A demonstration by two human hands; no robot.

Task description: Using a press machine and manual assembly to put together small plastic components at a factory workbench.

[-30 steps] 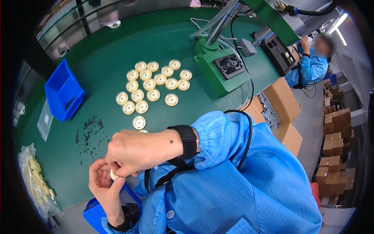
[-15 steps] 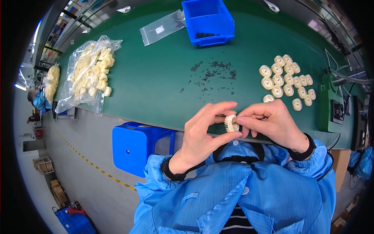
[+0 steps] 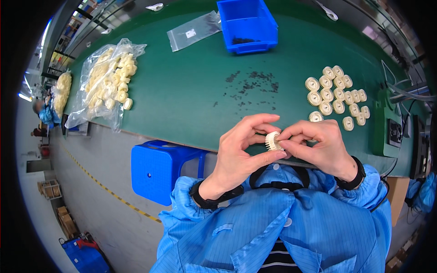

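Just over the table's front edge, a cream plastic gear (image 3: 272,141) with teeth round its rim is held upright on its side. My left hand (image 3: 243,148) is closed on it, thumb below and fingers behind and above. My right hand (image 3: 316,141) meets the gear's right face with thumb and index fingertips pinched together. Whatever lies between those fingertips is hidden. Many small black parts (image 3: 257,84) lie scattered on the green table beyond my hands. To the right, a group of similar cream gears (image 3: 326,94) rests flat, the nearest one close to my right hand.
A blue bin (image 3: 250,47) with black parts stands at the back, beside a clear zip bag (image 3: 193,32). At left lies an open plastic bag of cream gears (image 3: 109,82). A green device (image 3: 383,127) stands far right; a blue stool (image 3: 152,175) is below the front edge.
The view has shifted slightly. The gear stays in my left hand, and my right fingertips have moved in closer against its face.
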